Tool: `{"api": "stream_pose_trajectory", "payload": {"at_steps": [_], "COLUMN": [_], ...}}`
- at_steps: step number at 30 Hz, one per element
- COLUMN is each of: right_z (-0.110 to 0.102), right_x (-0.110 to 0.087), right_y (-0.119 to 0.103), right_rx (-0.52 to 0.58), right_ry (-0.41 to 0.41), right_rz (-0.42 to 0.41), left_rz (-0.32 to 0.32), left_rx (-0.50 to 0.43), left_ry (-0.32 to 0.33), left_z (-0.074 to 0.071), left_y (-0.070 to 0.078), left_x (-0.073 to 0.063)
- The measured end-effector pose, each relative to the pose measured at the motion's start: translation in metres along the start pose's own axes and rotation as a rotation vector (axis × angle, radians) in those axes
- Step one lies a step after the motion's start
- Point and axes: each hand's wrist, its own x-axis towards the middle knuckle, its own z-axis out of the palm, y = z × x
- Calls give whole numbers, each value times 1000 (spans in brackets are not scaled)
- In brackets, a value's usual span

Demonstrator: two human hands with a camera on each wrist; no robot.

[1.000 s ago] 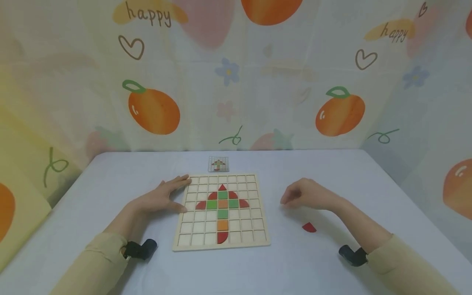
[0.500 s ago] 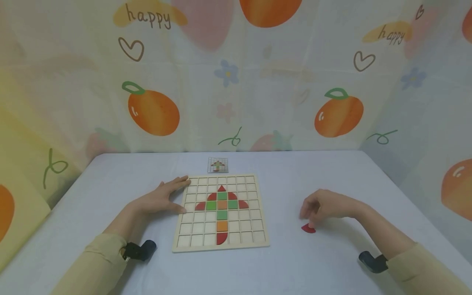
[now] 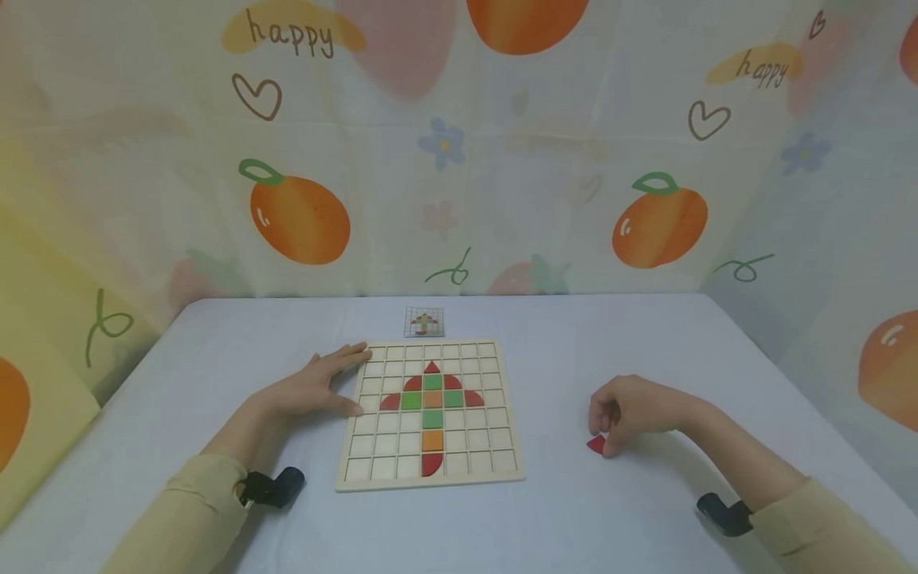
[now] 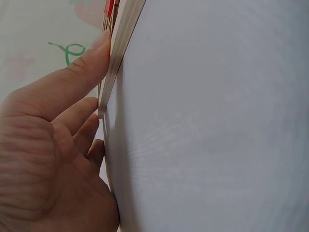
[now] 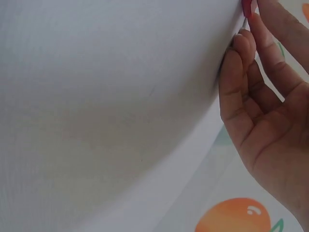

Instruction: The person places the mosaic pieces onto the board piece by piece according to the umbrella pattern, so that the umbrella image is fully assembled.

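A pale wooden grid board (image 3: 466,440) lies on the table with coloured tiles set in an arrow-like pattern. Red rounded tiles flank green and orange squares, and a red triangle (image 3: 432,367) tops them. My left hand (image 3: 304,391) rests with spread fingers along the board's left edge; the left wrist view has the thumb (image 4: 89,60) against its side. Right of the board, my right hand (image 3: 638,410) pinches a red quarter-circle tile (image 3: 596,445) by its edge, low at the tabletop. In the right wrist view the tile (image 5: 247,7) shows partly, at thumb and forefinger.
Behind the board lies a small picture card (image 3: 424,321) bearing a similar tile pattern. A white cloth covers the table (image 3: 545,526), and a printed curtain (image 3: 516,199) hangs at its back and sides. Each wrist carries a black camera (image 3: 724,514).
My right hand has moved right and toward me to the loose red tile, and its thumb and finger have closed on it. The left hand stays at the board's edge.
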Motion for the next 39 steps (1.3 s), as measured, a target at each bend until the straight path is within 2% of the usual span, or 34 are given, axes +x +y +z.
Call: {"api": "stream_pose_trajectory", "payload": {"at_steps": [16, 25, 32, 36, 39], "right_z": [3, 3, 6, 8, 9], "right_x": [3, 3, 12, 19, 22], "right_y": [-3, -8, -13, -18, -22], "right_rx": [-25, 34, 3, 0, 17], "right_ry": [-4, -39, -44, -27, -8], "right_rz": [-1, -43, -53, -43, -69], "left_rz": [-2, 0, 7, 5, 0], "left_rx": [-2, -2, 0, -2, -3], "left_ry": [6, 1, 0, -3, -5], "left_z": [0, 0, 0, 0, -1], "left_y": [0, -1, -1, -1, 0], "left_x": [-1, 0, 0, -1, -1]}}
